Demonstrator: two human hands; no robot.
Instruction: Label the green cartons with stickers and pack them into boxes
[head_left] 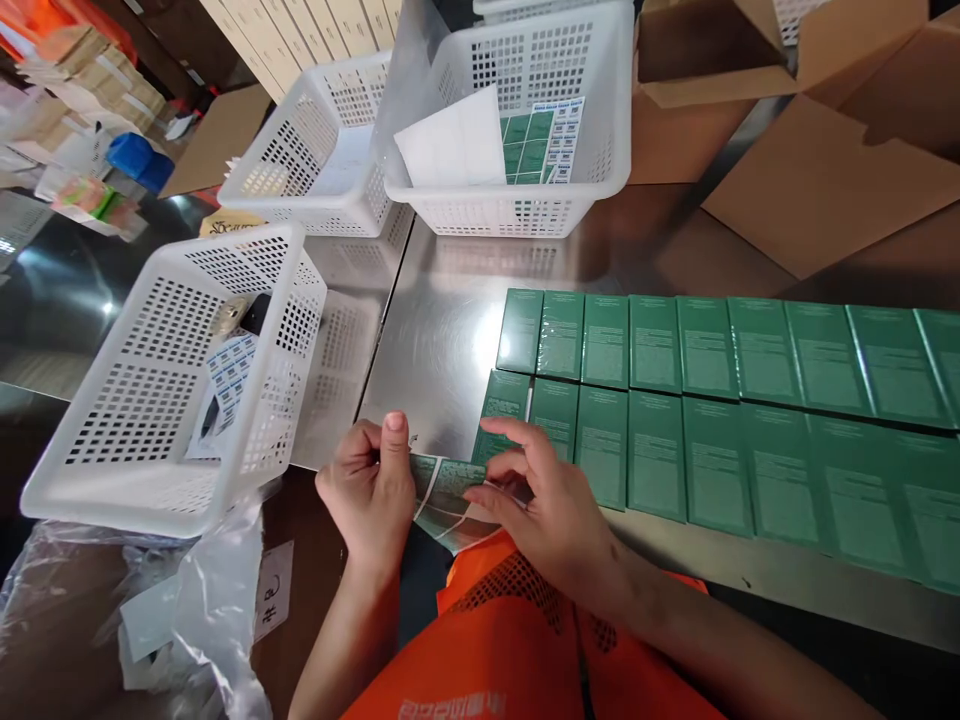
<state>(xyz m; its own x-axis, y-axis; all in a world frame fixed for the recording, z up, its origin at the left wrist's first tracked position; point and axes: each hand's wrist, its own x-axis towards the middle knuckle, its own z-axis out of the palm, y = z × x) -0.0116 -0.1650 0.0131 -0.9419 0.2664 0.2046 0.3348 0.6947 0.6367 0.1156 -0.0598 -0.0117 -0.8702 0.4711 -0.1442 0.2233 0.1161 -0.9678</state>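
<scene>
My left hand (371,490) is closed, thumb up, around the left end of a sheet of green stickers (450,490) with pale dividing lines. The sheet hangs at the table's front edge, above my orange vest. At its right end is my right hand (544,500), thumb and curled fingers on the sheet, index finger raised. Whether a single sticker is between those fingertips cannot be made out. Just beyond the right hand lie green boxes (601,445) in two long rows, side by side, with pale print on top. The nearest box is partly covered by my fingers.
A white basket (262,370) at left holds printed label sheets and small items. Another white basket (517,210) at the back contains green sticker sheets and white paper; a third basket (300,215) stands beside it. Open cardboard boxes (832,190) sit back right. Clear plastic (217,610) hangs front left.
</scene>
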